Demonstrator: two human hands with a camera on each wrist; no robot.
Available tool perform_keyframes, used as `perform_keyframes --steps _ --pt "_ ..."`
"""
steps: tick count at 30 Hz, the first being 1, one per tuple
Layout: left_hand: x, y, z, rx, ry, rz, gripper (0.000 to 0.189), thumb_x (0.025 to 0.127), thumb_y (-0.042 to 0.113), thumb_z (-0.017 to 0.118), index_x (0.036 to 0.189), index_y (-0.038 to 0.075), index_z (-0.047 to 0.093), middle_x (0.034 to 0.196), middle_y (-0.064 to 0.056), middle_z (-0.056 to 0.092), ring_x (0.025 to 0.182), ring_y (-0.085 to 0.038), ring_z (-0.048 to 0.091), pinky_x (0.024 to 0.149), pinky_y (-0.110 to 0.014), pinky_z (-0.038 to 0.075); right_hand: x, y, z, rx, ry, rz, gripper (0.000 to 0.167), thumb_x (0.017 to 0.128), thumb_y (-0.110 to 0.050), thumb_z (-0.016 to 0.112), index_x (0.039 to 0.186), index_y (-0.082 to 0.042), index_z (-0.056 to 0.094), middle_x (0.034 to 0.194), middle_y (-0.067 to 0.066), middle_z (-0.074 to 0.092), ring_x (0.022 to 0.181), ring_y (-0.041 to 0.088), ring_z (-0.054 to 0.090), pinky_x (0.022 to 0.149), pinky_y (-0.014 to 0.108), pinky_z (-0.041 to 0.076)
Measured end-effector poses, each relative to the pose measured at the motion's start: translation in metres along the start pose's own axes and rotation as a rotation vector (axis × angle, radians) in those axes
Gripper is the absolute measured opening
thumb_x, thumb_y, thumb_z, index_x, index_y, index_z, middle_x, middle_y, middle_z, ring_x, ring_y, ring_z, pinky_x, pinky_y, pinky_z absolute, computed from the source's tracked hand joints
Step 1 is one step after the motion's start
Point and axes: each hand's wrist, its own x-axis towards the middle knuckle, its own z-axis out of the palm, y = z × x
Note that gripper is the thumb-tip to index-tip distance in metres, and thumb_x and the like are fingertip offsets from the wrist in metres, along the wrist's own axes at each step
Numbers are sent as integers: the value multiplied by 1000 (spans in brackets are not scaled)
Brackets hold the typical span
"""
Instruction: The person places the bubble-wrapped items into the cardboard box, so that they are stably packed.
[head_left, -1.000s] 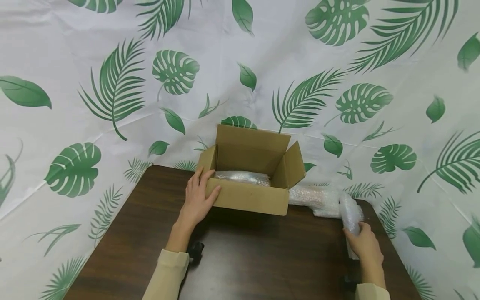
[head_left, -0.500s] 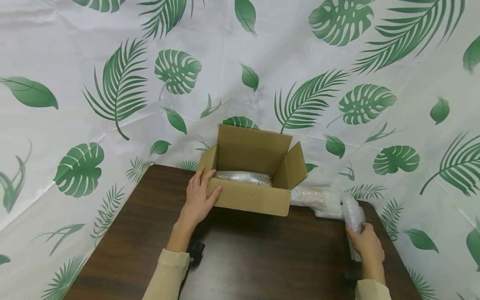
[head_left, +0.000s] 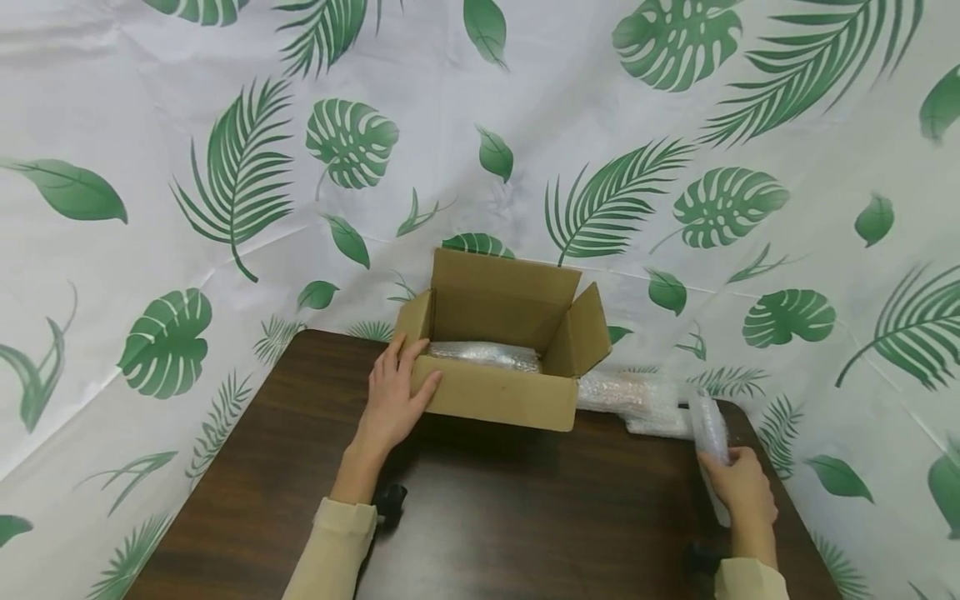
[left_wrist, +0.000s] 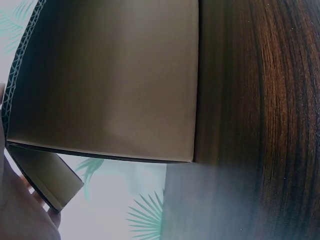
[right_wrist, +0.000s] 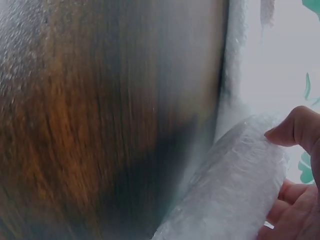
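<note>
An opened cardboard box (head_left: 495, 400) stands near the back of the table with its flaps up. My left hand (head_left: 393, 400) grips its front left corner; in the left wrist view, fingers (left_wrist: 37, 197) show behind a small flap (left_wrist: 50, 177). Inside the box lies a bubble-wrapped item (head_left: 487, 356). Over at the right side, my right hand (head_left: 741, 487) holds a long bubble-wrapped package (head_left: 708, 429), its contents hidden by the wrap. The right wrist view has the thumb (right_wrist: 290, 131) on top of that package (right_wrist: 230, 185) and the other fingers beneath.
More bubble-wrapped items (head_left: 637, 398) lie along the table's back edge, right of the box. The dark wooden table (head_left: 510, 508) spreads out in front. Behind it hangs a white cloth with green leaves (head_left: 450, 150).
My right hand has shifted slightly to the right with the bubble-wrapped package, which has pulled a little away from the wrapped items beside it. My left hand stays on the box.
</note>
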Motion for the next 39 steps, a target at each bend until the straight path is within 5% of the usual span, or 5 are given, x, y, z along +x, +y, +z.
perform_keyframes --steps 9,17,24,39 --pt "0 1 1 -19 4 12 62 109 50 58 163 28 39 176 -18 21 158 -46 24 123 -72 21 -9 5 -14 38 13 -7 87 102 -61 57 158 2 35 150 36 48 121 58 57 87 71 45" --pt "0 -2 -1 -21 -3 0 62 109 49 58 163 27 38 177 -18 19 159 -45 22 124 -71 20 -16 -8 -32 55 59 -132 81 105 -51 58 158 7 35 150 37 48 126 56 55 93 70 48" --pt "0 -1 3 -26 0 6 58 110 50 57 161 28 41 177 -16 19 159 -43 22 124 -70 21 -26 -30 -53 95 106 -269 69 106 -36 61 154 8 40 149 39 51 119 53 60 85 58 54" --pt "1 -3 3 -46 7 21 59 109 52 57 161 28 41 177 -16 20 160 -44 22 124 -72 20 -58 -104 -80 158 327 -478 58 101 -31 66 151 -3 53 143 30 61 123 49 60 85 53 44"
